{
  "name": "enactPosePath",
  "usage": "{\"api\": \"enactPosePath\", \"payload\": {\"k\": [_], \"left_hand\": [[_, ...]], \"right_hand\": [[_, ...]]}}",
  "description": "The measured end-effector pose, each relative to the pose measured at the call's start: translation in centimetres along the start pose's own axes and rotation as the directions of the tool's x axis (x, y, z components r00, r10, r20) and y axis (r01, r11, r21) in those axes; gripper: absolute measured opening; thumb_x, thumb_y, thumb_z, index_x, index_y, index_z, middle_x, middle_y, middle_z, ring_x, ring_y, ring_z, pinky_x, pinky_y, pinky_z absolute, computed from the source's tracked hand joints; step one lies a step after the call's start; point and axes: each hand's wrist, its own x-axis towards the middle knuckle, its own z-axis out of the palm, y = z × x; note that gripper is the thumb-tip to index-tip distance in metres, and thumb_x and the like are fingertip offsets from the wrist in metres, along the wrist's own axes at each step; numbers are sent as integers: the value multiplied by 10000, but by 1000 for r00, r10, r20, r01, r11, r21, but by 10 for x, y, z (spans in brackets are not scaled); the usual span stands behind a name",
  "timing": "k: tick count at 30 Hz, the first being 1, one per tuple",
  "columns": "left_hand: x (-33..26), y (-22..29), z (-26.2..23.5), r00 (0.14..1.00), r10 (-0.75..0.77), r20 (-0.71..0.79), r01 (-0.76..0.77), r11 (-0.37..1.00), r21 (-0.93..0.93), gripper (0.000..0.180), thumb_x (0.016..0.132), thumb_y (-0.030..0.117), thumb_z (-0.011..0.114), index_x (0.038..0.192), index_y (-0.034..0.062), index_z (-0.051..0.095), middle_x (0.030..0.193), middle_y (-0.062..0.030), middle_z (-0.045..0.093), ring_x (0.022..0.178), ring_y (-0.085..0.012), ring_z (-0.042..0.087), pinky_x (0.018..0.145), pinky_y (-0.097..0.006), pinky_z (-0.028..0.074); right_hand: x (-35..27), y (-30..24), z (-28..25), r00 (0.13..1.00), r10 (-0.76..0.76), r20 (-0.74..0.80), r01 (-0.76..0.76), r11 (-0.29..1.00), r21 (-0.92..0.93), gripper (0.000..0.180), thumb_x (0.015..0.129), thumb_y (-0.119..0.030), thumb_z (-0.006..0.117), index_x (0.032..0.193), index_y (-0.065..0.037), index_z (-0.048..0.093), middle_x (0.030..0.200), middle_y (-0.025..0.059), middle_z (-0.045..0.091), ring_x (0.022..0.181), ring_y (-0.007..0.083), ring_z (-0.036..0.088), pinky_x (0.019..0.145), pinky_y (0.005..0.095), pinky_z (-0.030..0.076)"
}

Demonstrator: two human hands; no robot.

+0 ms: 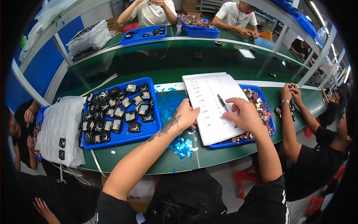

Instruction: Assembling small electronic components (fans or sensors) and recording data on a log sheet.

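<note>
A white paper pad (209, 128) with rows of handwriting lies over the left part of a blue tray (274, 125) full of small multicoloured parts. My left hand (185, 114) grips the pad's left edge, thumb on top and fingers partly hidden beneath. A black pen (222, 103) rests slantwise on the sheet. Over it hovers my right hand (242, 114), thumb and forefinger spread around the pen; the thumb is close to its barrel, and I cannot tell if they touch. Left of my left forearm, another blue tray (147, 136) holds many small black camera-like devices (119, 112).
Blue film scraps (182, 147) litter the green table (149, 170). Clear plastic blister trays (61, 123) are stacked at the left. A green conveyor belt (164, 61) runs beyond, carrying scattered parts. Co-workers sit opposite and on both sides; one's hands (291, 93) are close by at right.
</note>
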Motion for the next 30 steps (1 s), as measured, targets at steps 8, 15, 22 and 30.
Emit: {"api": "enactPosePath", "payload": {"k": [8,15,22,30], "left_hand": [[9,-8,-2,1000,-19,7,20,996,-90,458,912,109,554,1282,-57,342,895,-134,582,667,-172,644,537,-283,568],[9,-6,-1,998,-51,37,57,976,-209,495,907,161,586,1273,-51,331,930,-150,594,687,-186,654,567,-300,577],[9,-3,9,997,-78,18,79,919,-387,472,912,258,619,1196,-50,402,968,-145,635,755,-192,678,588,-307,576],[11,-29,26,983,124,-133,-142,979,-144,570,840,113,681,1251,-59,326,1093,-188,583,958,-214,636,798,-310,531]], "right_hand": [[-1,-8,4,999,-33,10,33,999,-18,439,730,-202,786,1118,-51,648,729,64,581,665,178,562,616,298,459],[-1,-10,4,1000,-21,16,21,1000,15,470,699,-226,808,1102,-50,642,733,91,605,659,231,602,619,333,478],[-4,-20,1,999,32,-3,-32,999,28,382,724,-199,795,1040,-37,653,707,80,621,651,196,605,614,305,474],[8,34,-24,918,279,-281,-332,930,-161,298,831,-274,693,965,-8,671,849,168,684,767,295,658,717,374,512]]}}
